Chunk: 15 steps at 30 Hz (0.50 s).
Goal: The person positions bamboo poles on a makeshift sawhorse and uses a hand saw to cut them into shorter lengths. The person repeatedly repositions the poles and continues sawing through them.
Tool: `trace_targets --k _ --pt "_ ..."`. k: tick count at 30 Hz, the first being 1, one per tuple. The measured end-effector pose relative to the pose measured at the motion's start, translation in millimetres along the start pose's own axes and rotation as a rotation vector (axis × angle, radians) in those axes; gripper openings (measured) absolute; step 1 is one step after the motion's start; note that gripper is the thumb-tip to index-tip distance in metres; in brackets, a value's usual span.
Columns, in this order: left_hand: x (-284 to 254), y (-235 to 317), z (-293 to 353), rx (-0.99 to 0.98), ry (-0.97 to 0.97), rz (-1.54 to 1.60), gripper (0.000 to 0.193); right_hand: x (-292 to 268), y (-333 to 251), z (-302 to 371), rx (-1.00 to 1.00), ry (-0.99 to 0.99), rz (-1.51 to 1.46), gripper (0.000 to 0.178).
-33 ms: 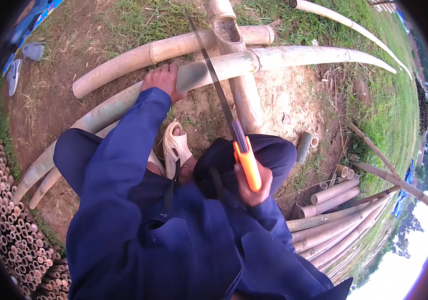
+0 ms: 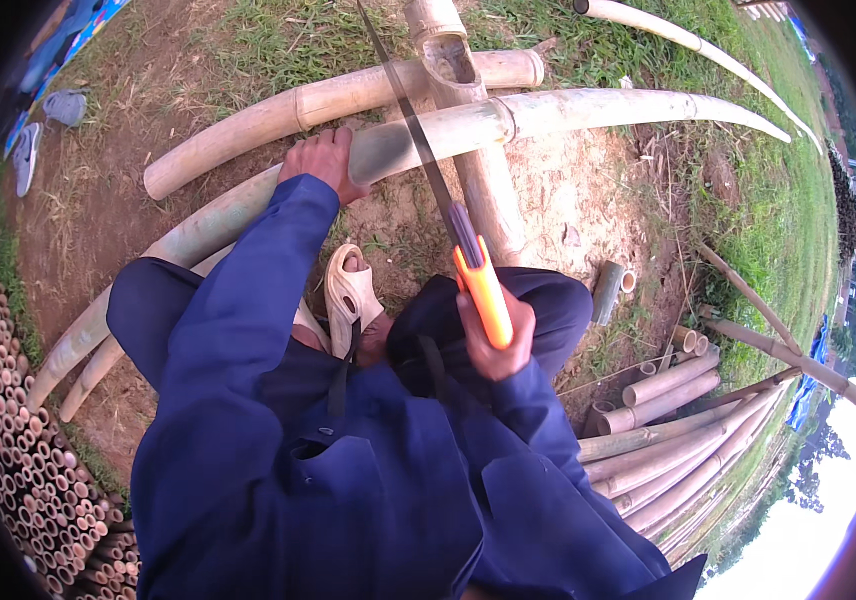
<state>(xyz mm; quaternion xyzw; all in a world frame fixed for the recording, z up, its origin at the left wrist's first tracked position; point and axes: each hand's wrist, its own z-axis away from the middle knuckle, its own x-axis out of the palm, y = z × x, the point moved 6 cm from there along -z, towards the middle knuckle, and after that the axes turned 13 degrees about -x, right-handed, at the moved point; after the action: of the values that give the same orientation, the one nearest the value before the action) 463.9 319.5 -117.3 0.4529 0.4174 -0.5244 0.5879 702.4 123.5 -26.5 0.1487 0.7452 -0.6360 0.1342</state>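
Observation:
A long bamboo pole (image 2: 568,115) runs across in front of me, bending from the lower left to the far right. My left hand (image 2: 325,163) is wrapped over it, left of the blade. My right hand (image 2: 500,338) grips the orange and dark handle of a handsaw (image 2: 416,128). The saw's blade lies across the pole and points away from me, between my left hand and a node of the bamboo. Whether the teeth have bitten into the pole cannot be made out. Beneath the pole stretches a notched bamboo post (image 2: 493,200), with an open cavity near its far end.
Another bamboo piece (image 2: 248,120) lies beyond the pole. A short cut piece (image 2: 608,292) rests on the dirt at right, near stacked bamboo poles (image 2: 658,437). Many cut tubes (image 2: 33,440) are piled at left. My sandalled foot (image 2: 353,290) is below the pole.
My right hand has pushed the saw away from me and slightly left, so the blade reaches farther past the pole. My left hand keeps its hold on the bamboo.

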Motion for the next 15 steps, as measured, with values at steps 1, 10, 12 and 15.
trace_targets --k 1,10,12,15 --pt "-3 2 0 0.001 -0.022 -0.007 0.086 13 6 -26 0.013 0.012 -0.038 0.017" --pt "-7 0 -9 0.006 -0.008 -0.034 0.085 27 -2 -69 0.066 -0.049 -0.081 0.018" --pt "-11 1 -9 0.01 -0.03 -0.009 0.083 23 4 -57 0.087 -0.04 -0.07 0.017" --pt "-5 -8 -8 0.015 0.024 0.016 0.08 6 -9 -13 0.027 -0.051 -0.057 0.019"
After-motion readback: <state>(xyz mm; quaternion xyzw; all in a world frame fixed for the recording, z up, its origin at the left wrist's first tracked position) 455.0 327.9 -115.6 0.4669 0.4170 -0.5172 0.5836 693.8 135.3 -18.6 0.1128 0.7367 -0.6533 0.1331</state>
